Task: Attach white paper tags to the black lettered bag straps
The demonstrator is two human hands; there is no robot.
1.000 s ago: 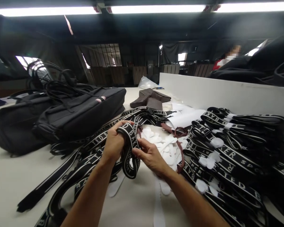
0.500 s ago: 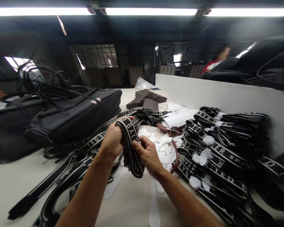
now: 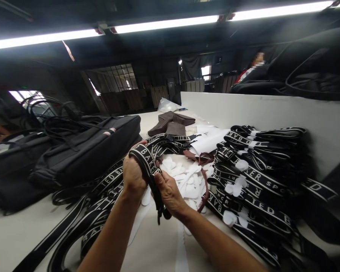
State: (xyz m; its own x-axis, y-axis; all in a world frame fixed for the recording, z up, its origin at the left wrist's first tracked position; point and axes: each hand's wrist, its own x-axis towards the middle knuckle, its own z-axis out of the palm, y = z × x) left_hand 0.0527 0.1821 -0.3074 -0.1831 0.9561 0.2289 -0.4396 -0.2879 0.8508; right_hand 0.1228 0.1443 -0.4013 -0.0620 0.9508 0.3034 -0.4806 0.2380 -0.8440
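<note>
A folded black webbing strap with white lettering and edge stripes is held up between my hands over the table. My left hand wraps round its upper left part, with the fingers mostly behind it. My right hand pinches its lower right part, thumb on the near side. Just beyond lie white paper strips in a loose heap. Loose lettered straps spread out to the left, partly under my left forearm. On the right, several folded straps lie piled up, bound with white bands.
Black bags stand on the left of the table. Brown fabric pieces, white sheets and a clear plastic bag lie further back. A white partition edges the right side. A person is in the background.
The strap has turned in my hands, so its lower end now shows edge-on. Both hands have shifted slightly left. The camera view has tilted.
</note>
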